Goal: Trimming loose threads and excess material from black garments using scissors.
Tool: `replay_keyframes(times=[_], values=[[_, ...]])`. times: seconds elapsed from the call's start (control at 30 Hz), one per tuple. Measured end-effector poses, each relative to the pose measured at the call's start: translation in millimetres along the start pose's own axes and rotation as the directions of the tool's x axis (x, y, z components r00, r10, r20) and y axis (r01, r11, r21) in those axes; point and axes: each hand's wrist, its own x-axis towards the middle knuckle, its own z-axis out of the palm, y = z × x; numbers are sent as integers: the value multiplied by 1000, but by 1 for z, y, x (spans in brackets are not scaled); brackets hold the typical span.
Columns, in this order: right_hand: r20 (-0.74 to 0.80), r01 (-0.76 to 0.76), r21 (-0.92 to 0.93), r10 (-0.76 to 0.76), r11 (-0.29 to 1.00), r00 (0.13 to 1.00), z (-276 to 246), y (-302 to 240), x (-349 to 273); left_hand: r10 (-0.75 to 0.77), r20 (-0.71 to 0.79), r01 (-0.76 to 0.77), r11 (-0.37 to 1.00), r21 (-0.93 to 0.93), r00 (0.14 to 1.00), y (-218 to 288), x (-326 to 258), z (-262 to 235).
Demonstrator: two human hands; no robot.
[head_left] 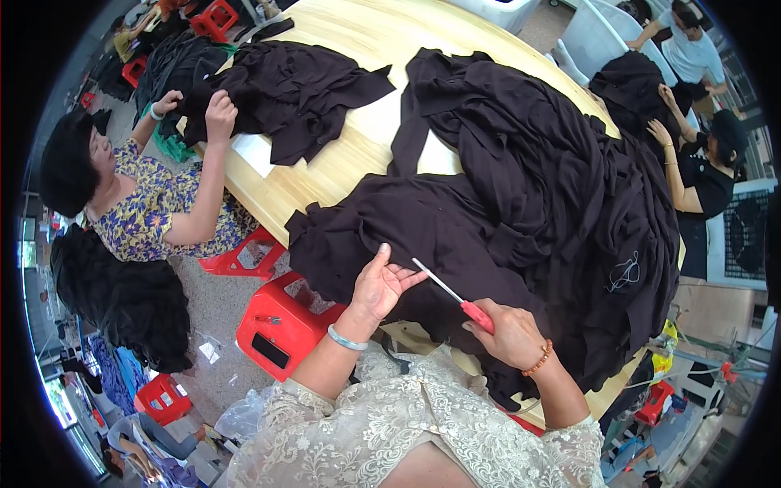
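One thin-shafted, red-handled tool [450, 292] above dark cloth [439, 215] heaped on the counter [358, 159]; right hand [512, 335] has its fingers clamped round the handle; left hand [381, 291] palm up, fingers apart, nothing seen in them; tip points close by them, so a slip could jab skin or snag weave; loose pale thread [626, 274] might tangle; tip's shape too small to tell; cloth beneath left hand hidden.

No legible text anywhere.

floor [215, 313]: speckled grey | table [362, 134]: pale wood | stools [299, 313]: red plastic | window [60, 402]: bright, left | tubs [599, 39]: whitish
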Motion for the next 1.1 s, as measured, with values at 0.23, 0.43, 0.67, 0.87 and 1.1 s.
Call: replay_keyframes(times=[0.23, 0.43, 0.67, 0.87, 1.1], values=[[-60, -24, 28, 26, 999, 998, 8, -2, -13, 195, -134, -199, 980, -10, 972, 33, 20, -21], [45, -40, -39, 42, 998, 998, -2, -23, 0, 272, -40, -274, 959, -68, 961, 24, 16, -22], [33, 69, -116, -66, 991, 997, 5, -37, 33, 202, -5, -202, 979, -6, 979, 25, 4, -14], [45, 34, -189, -26, 981, 999, 0, -38, 41, 171, 70, -162, 980, -116, 983, 28, 3, -19], [81, 56, -162, -43, 985, 996, 2, -48, 43, 154, 258, -94, 968, -231, 954, 24, 18, -48]])
